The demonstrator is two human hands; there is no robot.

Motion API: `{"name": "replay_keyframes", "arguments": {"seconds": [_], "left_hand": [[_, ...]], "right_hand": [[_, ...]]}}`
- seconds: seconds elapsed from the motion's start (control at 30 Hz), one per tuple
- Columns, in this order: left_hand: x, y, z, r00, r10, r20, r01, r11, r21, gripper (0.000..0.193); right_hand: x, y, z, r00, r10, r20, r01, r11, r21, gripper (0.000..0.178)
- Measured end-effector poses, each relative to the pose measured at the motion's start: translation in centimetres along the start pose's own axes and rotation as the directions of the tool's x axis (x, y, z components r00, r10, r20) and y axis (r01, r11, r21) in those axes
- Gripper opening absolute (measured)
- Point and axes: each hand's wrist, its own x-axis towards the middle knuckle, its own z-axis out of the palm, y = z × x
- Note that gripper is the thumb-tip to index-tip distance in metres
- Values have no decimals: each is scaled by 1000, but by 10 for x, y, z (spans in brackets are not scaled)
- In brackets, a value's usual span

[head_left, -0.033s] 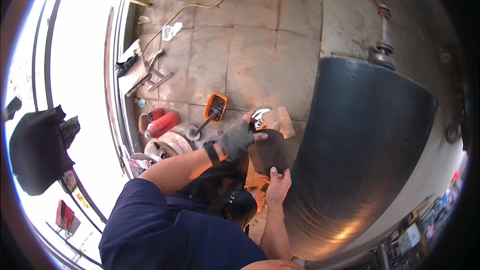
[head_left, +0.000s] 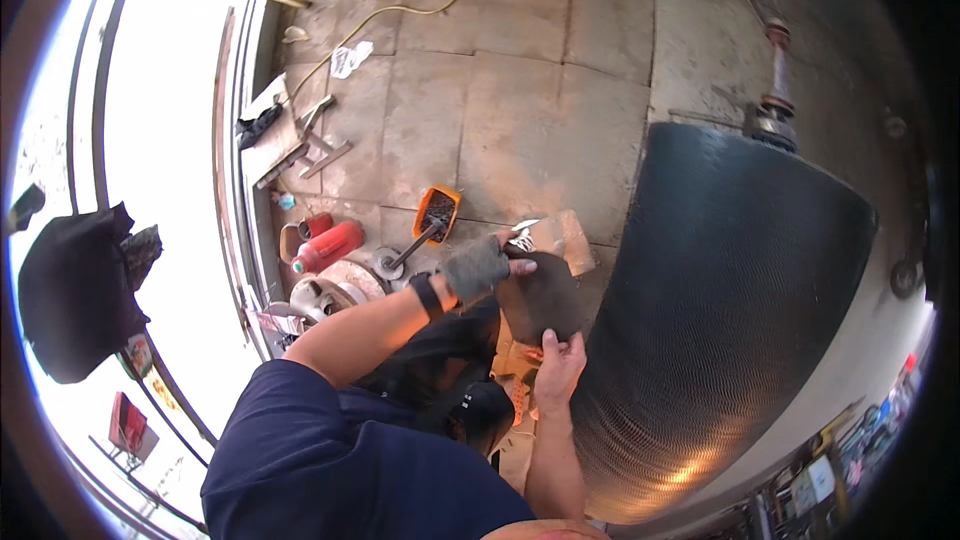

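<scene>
Sheet, dark and flat, spans the space between the person's two hands. The left hand, in a grey glove with bare fingertips, pinches its upper left edge, thumb lying over the face. The bare right hand grips the near edge between thumb and fingers. To the right of the right hand, the curved side of a big black roller stands very close, leaving little room that way; whether they touch cannot be told. Just beyond the left fingertips are a white object and a tan block. Ahead and left of that hand sits an orange tub, and past it the wide floor stretches away from both hands.
</scene>
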Motion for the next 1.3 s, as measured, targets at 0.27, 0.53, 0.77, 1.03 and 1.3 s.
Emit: {"name": "replay_keyframes", "arguments": {"seconds": [0.27,0.53,0.77,1.03,1.3], "left_hand": [[36,-32,-125,943,-76,-324,-68,908,-413,25],[65,-74,-242,540,-95,-836,-442,814,-377,47],[88,-77,-339,530,-336,-779,-705,336,-624,47],[85,-157,-379,342,-365,-866,-712,501,-492,37],[52,-207,-404,383,-519,-764,-756,300,-582,31]], "right_hand": [[78,-16,80,932,-51,360,42,999,34,29],[78,37,42,922,87,377,50,940,-338,20],[99,42,7,960,149,238,-40,911,-411,17],[101,53,11,951,166,261,-39,901,-432,18],[90,52,20,946,178,272,-55,912,-408,18]]}}
